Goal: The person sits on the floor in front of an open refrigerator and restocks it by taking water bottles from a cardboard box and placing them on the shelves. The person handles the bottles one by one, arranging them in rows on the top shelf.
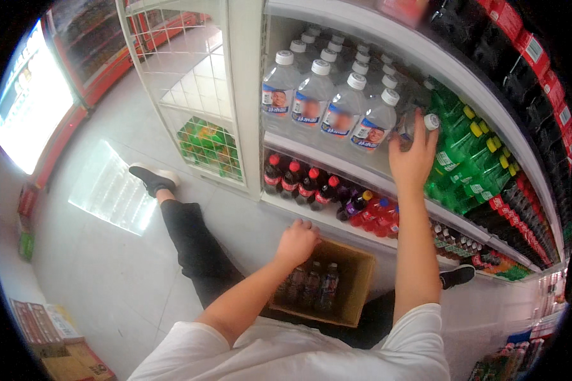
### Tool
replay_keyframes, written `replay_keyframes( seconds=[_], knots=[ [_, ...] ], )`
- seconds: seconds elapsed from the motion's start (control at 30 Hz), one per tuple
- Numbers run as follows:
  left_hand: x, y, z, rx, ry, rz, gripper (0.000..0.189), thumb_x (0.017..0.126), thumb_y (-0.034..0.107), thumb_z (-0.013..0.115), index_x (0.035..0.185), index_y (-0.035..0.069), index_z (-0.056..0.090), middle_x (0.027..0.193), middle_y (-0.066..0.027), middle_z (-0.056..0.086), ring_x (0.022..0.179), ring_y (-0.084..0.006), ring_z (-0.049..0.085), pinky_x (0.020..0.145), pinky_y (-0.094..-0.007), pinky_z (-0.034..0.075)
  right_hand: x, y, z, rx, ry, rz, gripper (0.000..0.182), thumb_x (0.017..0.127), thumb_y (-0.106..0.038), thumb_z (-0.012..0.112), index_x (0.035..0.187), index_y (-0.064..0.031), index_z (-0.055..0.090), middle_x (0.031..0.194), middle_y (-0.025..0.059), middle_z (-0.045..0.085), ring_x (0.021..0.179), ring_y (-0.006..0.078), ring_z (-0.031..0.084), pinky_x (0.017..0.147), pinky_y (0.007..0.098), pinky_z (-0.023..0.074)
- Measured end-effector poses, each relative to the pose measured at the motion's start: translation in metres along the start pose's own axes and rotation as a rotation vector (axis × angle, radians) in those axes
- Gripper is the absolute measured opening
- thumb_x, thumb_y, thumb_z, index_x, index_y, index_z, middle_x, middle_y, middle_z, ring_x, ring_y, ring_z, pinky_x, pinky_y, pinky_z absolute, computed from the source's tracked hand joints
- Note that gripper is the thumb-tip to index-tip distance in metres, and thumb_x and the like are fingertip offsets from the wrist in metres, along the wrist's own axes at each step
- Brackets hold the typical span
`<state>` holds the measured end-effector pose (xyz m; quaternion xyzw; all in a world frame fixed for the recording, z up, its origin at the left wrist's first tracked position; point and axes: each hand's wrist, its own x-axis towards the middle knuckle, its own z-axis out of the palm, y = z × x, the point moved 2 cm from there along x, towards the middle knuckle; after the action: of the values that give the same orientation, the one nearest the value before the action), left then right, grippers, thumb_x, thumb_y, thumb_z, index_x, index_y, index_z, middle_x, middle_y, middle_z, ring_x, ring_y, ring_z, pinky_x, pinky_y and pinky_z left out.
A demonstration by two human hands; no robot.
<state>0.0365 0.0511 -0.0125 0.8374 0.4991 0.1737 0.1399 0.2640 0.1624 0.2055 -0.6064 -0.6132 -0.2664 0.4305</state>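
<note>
My right hand point(413, 159) reaches onto the upper visible shelf and has its thumb and fingers around a clear plastic bottle point(410, 127) with a white cap. That bottle leans to the right, partly hidden by the fingers. Left of it stand rows of clear bottles point(344, 112) with white caps and blue-and-white labels. My left hand point(297, 243) is curled at the far left corner of an open cardboard box point(350, 285); whether it grips the rim cannot be told. Inside the box stand several clear labelled bottles point(329, 285), apart from one another, their left neighbours partly behind my forearm.
Green bottles point(457, 157) crowd the shelf to the right. Cola and red drink bottles point(307, 185) line the low shelf. A white wire-grid panel point(190, 90) edges the rack at left. My legs point(198, 247) straddle the box. Stacked cartons point(71, 362) lie at lower left.
</note>
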Motion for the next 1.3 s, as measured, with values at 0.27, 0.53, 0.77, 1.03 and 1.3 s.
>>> replay_keyframes(
  seconds=[0.27,0.53,0.77,1.03,1.3],
  knots=[
    [0.002,0.003,-0.004,0.019,-0.009,-0.003,0.026,0.087,0.032,0.077,0.098,0.009,0.071,0.103,-0.0079,0.067,0.107,-0.0306,0.063,0.081,-0.0443,0.059,-0.006,0.013,0.001,0.108,0.126,-0.031,0.067,0.081,-0.013,0.081,0.142,-0.0112,0.055,0.147,0.0302,0.042,0.133,0.0494,0.048,0.108,0.0511,0.046],
    [0.003,-0.002,-0.004,0.029,-0.063,0.007,0.027,0.087,0.032,0.077,0.1,0.009,0.071,0.102,-0.0079,0.066,0.106,-0.0311,0.063,0.08,-0.0452,0.059,-0.062,-0.029,-0.09,0.655,0.343,0.07,0.069,0.088,-0.014,0.077,0.148,0.0008,0.044,0.154,0.0239,0.042,0.137,0.0345,0.048,0.115,0.0527,0.04],
    [0.003,0.002,-0.012,0.004,-0.048,0.009,0.026,0.085,0.03,0.078,0.098,0.008,0.071,0.1,-0.0075,0.066,0.105,-0.0308,0.063,0.076,-0.0447,0.06,-0.186,-0.067,-0.117,0.636,-0.584,0.159,0.055,0.084,-0.017,0.076,0.134,-0.0009,0.061,0.134,0.0255,0.059,0.127,0.0427,0.056,0.109,0.049,0.0436],
    [0.003,0.0,-0.008,0.027,0.008,0.036,0.023,0.081,0.026,0.079,0.093,0.009,0.07,0.097,-0.0064,0.066,0.1,-0.0283,0.064,0.073,-0.0405,0.06,-0.293,-0.092,-0.087,0.537,-1.047,0.291,0.059,0.087,-0.018,0.074,0.143,-0.02,0.055,0.145,0.0256,0.046,0.12,0.0495,0.06,0.096,0.0535,0.0552],
    [-0.001,-0.005,-0.005,0.034,0.029,0.027,0.019,0.085,0.024,0.075,0.095,0.009,0.069,0.1,-0.0072,0.065,0.101,-0.0312,0.064,0.078,-0.0444,0.059,-0.357,-0.071,0.013,0.264,-1.398,0.453,0.057,0.087,-0.021,0.073,0.141,-0.0142,0.056,0.14,0.021,0.057,0.127,0.0445,0.057,0.101,0.0506,0.0516]
  ],
)
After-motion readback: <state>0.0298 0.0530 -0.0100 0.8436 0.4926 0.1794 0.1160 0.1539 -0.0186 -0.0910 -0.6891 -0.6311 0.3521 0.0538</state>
